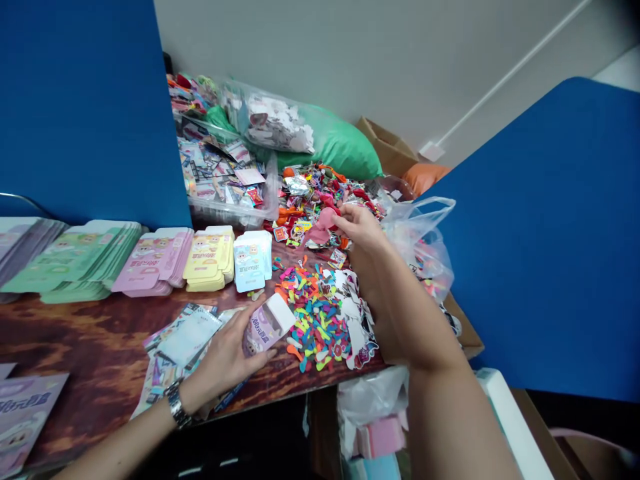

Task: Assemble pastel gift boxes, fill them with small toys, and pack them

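Observation:
My left hand (227, 357) rests low on the wooden table (100, 347), its fingers closed round a small purple-and-white printed box (267, 323) whose flap stands open. My right hand (360, 230) reaches out over the heap of bright trinkets (320, 193) and pinches a pink balloon (323, 223) between its fingertips. Between the two hands lies a spread of small colourful balloons (315, 313) with white stickers (357, 327) beside it. A metal watch (177, 403) shows on my left wrist.
Fanned stacks of flat boxes line the back: green (75, 260), pink (155, 260), yellow (210, 257), light blue (253, 257). A clear tub of cards (225, 183), a green bag (340, 147) and a plastic bag (420, 233) crowd the far right. Blue partitions (85, 107) flank the table.

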Tool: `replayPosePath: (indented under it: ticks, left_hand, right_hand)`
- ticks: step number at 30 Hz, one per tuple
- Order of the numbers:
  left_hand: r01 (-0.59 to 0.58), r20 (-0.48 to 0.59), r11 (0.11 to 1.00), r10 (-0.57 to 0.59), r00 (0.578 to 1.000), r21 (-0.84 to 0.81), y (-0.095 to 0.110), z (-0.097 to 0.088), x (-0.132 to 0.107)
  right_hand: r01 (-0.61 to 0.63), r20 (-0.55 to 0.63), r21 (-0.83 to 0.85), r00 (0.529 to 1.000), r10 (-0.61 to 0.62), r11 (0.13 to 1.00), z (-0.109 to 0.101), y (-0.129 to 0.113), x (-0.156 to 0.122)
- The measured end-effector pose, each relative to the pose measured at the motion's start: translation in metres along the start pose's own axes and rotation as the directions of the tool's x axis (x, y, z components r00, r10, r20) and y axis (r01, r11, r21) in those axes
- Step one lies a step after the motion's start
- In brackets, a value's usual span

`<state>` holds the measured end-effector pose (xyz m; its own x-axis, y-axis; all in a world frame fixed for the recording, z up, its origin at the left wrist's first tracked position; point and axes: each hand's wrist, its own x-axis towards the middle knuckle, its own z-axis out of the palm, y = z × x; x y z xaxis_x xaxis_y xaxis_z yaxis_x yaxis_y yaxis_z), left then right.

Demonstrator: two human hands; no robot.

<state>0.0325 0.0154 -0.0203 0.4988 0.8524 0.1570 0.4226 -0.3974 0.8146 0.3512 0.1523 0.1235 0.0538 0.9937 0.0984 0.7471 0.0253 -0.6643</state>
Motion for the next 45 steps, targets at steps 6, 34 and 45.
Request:
replayPosePath:
  ticks: [6,34,45]
  left_hand:
    - [-0.004,0.009,0.999,0.004,1.0,-0.046,-0.002,-0.007,-0.011]
    - [0.086,-0.284,0.992,-0.107,0.953,-0.088,0.0,-0.018,-0.022]
    - [0.03,-0.308,0.996,-0.002,0.951,0.086,-0.001,-0.024,-0.028]
  right_hand:
    - [0.058,0.047,0.4,0.995,-0.084,0.915,0.007,-0.027,-0.026]
    - [0.699,0.234,-0.26,0.714,-0.66,0.666,0.127,-0.084,-0.142]
    - [0.517,0.219,-0.016,0.837,-0.502,0.856,0.129,-0.088,-0.154]
